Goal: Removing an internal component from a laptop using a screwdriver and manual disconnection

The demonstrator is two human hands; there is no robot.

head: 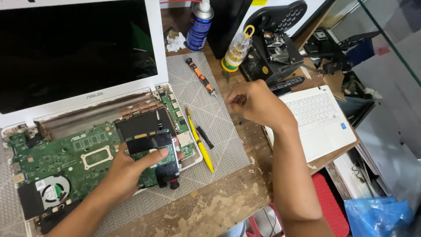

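Observation:
An opened white laptop [94, 94] lies at the left with its dark screen up and its green mainboard [66, 153] bare. My left hand [125, 173] grips a flat black drive with a green circuit face [149, 141], thumb across it, over the right end of the mainboard. My right hand [256, 105] hovers over the edge of the grey mat [215, 114], fingers curled and pinched together. Whether anything small sits between its fingertips is hidden. An orange and black screwdriver [201, 77] lies on the mat just left of that hand.
A yellow pry tool [201, 145] and a short black piece [205, 137] lie on the mat. Behind stand a blue spray can [199, 26], a clear bit bottle [237, 49] and a black device [272, 59]. A white keyboard panel [322, 120] lies right; a cooling fan [55, 192] sits lower left.

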